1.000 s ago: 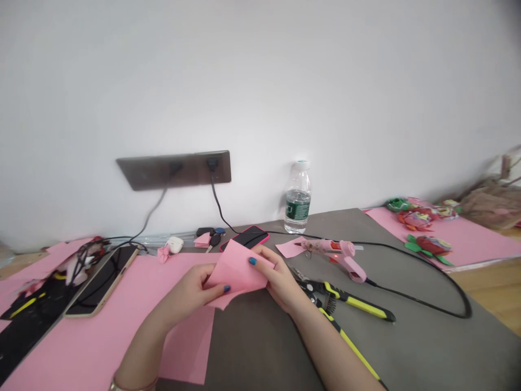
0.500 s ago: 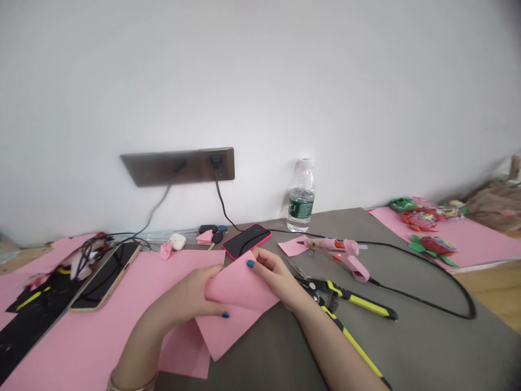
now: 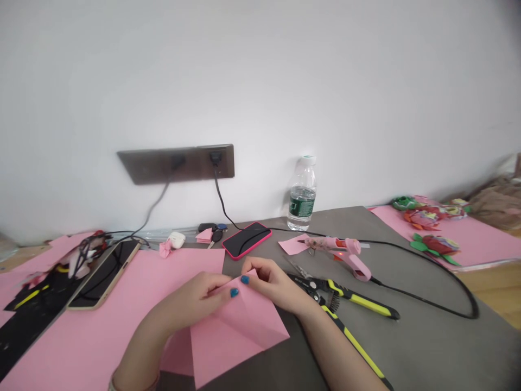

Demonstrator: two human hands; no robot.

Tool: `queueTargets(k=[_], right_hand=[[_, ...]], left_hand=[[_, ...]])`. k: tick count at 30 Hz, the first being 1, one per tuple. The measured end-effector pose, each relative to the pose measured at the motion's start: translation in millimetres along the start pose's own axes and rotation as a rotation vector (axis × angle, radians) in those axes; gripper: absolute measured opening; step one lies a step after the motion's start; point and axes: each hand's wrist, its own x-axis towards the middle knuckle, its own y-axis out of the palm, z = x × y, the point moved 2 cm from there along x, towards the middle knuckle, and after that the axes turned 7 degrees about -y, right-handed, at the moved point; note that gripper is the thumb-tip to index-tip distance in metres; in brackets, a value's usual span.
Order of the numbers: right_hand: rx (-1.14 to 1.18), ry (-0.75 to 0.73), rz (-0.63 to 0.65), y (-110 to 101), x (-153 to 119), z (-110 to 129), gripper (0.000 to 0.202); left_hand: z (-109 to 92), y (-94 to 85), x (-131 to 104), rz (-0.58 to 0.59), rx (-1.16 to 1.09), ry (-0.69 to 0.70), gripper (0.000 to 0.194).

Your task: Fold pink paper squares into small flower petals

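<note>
Centrally, both hands meet over a pink sheet (image 3: 240,331) lying on the grey bench (image 3: 407,347); left hand (image 3: 195,301) and right hand (image 3: 277,288) pinch its far corner, fingers (image 3: 234,292) together on the paper, with a diagonal crease running across it. Right of the right hand lie yellow-handled pliers (image 3: 345,296) and a pink glue gun (image 3: 345,252); beyond, a phone (image 3: 246,239) and a bottle (image 3: 301,195) by the wall; at left, a large pink sheet (image 3: 101,326) carrying a tablet (image 3: 103,273).

Both forearms reach forward, converging. Left hand (image 3: 195,302) palm down, fingers curled, thumb pressing flat. Right hand (image 3: 273,287) just beside it, fingers bent, thumb tip nearly touching the left thumb. Both grips pinched.
</note>
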Motion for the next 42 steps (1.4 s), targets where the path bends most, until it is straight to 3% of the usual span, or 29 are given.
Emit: queueTargets(k=[7, 14, 22, 29, 33, 42], right_hand=[[-0.026, 0.001, 0.131, -0.8, -1.5, 5.6, 0.020], [-0.025, -0.013, 0.144, 1.7, -1.5, 6.5, 0.020], [0.032, -0.007, 0.005, 3.9, -1.5, 4.8, 0.026], [0.030, 0.042, -0.041, 2.6, -2.1, 4.2, 0.032], [-0.032, -0.014, -0.117, 2.1, -0.4, 2.0, 0.032], [-0.130, -0.129, -0.268, 2.2, 3.8, -1.2, 0.035]], left_hand=[[-2.1, 5.6, 2.1, 0.079, -0.011, 0.054, 0.037], [-6.9, 7.2, 3.3, 0.066, -0.022, 0.098, 0.033], [-10.7, 5.6, 4.2, -0.012, -0.002, 0.173, 0.036], [-6.2, 4.1, 5.2, -0.086, 0.082, 0.134, 0.033], [-4.4, 3.5, 6.7, -0.117, 0.123, 0.066, 0.032], [-5.9, 2.9, 6.2, -0.169, 0.177, 0.060, 0.037]])
